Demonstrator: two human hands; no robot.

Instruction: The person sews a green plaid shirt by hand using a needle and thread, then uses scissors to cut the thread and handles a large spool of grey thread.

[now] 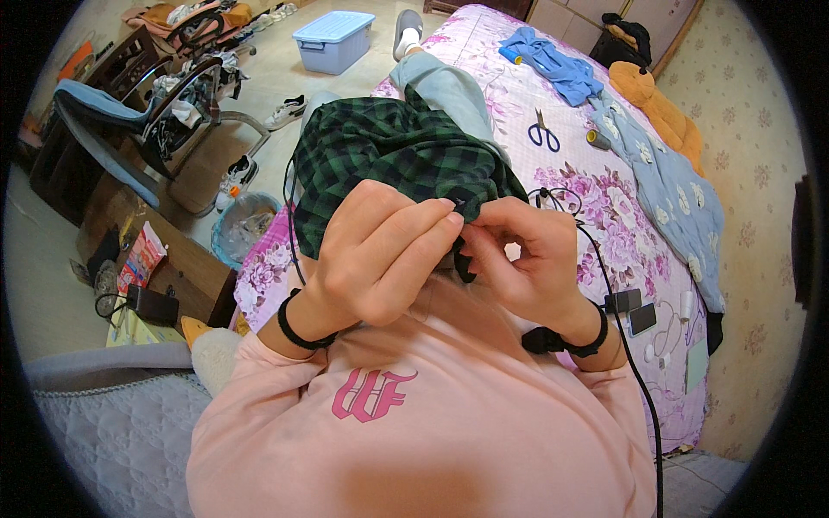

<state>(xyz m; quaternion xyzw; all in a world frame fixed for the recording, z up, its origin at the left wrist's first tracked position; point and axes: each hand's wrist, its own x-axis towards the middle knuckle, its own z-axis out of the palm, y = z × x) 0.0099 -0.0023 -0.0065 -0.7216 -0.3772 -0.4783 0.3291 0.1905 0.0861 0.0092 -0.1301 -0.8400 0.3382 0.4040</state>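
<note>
A green and black checked cloth (382,149), looking like a shirt, lies bunched over my lap. My left hand (382,259) pinches a gathered fold of it between thumb and fingers, close to my chest. Right beside those fingertips, my right hand (534,259) grips the edge of the same fold with thumb and forefinger. The fingertips of both hands nearly touch. A small pale mark shows on the dark fold between them. Whether a needle or thread is held there is hidden by the fingers.
On the flowered bedspread (505,107) lie scissors (544,133), a dark thread spool (598,139), a blue spool (510,56), blue clothing (557,68) and a phone (642,319). A black cable (609,278) runs past my right arm. Left stand a chair (123,123) and a lined bin (243,223).
</note>
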